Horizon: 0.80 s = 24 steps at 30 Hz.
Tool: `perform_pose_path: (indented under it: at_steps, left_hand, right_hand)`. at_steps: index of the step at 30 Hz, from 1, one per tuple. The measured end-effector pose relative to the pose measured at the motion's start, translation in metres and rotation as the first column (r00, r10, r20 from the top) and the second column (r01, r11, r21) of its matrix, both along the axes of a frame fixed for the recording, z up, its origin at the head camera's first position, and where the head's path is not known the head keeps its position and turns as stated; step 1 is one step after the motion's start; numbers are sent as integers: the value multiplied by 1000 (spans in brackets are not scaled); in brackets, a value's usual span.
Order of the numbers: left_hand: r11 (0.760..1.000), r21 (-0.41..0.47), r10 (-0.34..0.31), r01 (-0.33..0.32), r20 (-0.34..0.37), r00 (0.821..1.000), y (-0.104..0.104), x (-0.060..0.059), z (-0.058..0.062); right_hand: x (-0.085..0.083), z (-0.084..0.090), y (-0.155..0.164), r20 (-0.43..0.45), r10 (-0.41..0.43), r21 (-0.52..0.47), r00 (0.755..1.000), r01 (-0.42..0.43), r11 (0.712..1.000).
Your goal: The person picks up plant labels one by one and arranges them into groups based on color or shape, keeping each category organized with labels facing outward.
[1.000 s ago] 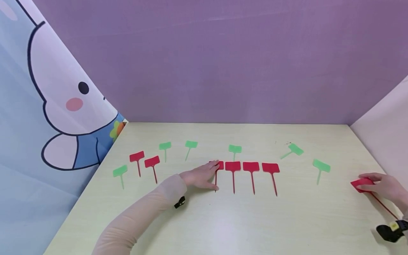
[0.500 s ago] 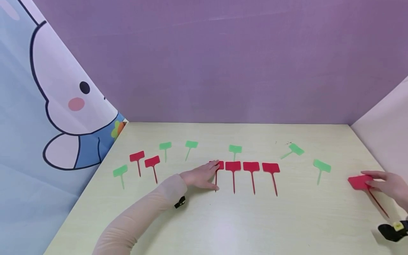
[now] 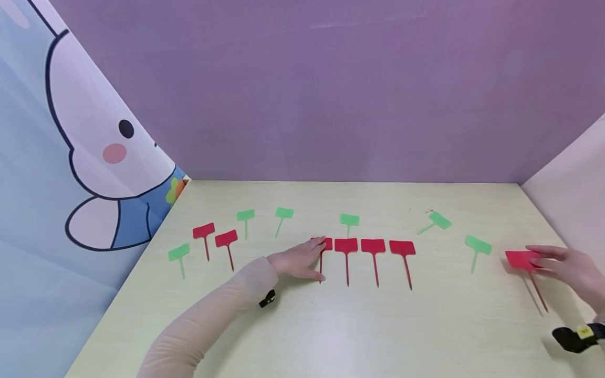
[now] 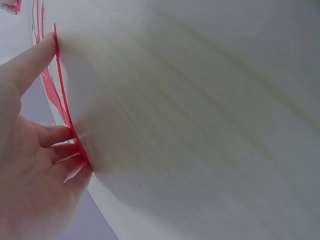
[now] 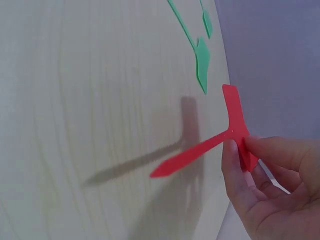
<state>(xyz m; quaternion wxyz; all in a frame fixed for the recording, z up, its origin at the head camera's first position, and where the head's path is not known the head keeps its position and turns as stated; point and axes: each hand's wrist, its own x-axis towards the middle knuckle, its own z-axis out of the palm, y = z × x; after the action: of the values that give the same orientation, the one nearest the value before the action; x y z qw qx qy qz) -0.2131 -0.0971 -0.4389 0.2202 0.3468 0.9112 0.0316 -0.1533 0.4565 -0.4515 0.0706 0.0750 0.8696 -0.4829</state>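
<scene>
My left hand (image 3: 295, 261) rests on a red T-shaped plant label (image 3: 327, 244) lying on the table, covering part of its head. Seen from the left wrist, the fingers touch the head end of this label (image 4: 63, 90) and the thumb touches near the stem's tip. At the far right, my right hand (image 3: 569, 270) pinches another red plant label (image 3: 520, 260) by its head, between thumb and fingers. The right wrist view shows that label (image 5: 190, 159) raised off the table, its stem free and its shadow apart from it.
Three red labels, the nearest (image 3: 346, 245) beside my left hand, continue the row rightward. Two more red labels (image 3: 226, 238) lie at the left. Several green labels (image 3: 349, 219) are scattered behind and to both sides on the pale table (image 3: 378, 336). A purple wall (image 3: 350, 94) closes the back.
My right hand has moved left and slightly away from me, lifting its red label, whose stem has swung more upright in the head view. The left hand has stayed in place.
</scene>
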Motion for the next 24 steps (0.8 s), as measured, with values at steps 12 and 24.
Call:
perform_pose_path:
  at_steps: [12,24]
  left_hand:
    - [1000,5,-12,12,-6,1000,-1,-1,-1]
    - [1000,4,-6,6,-3,1000,0,-1,-1]
  right_hand:
    - [-4,4,-16,-70,100,-276,993,-116,954]
    - [-27,-23,-23,-76,85,-357,994,-107,928]
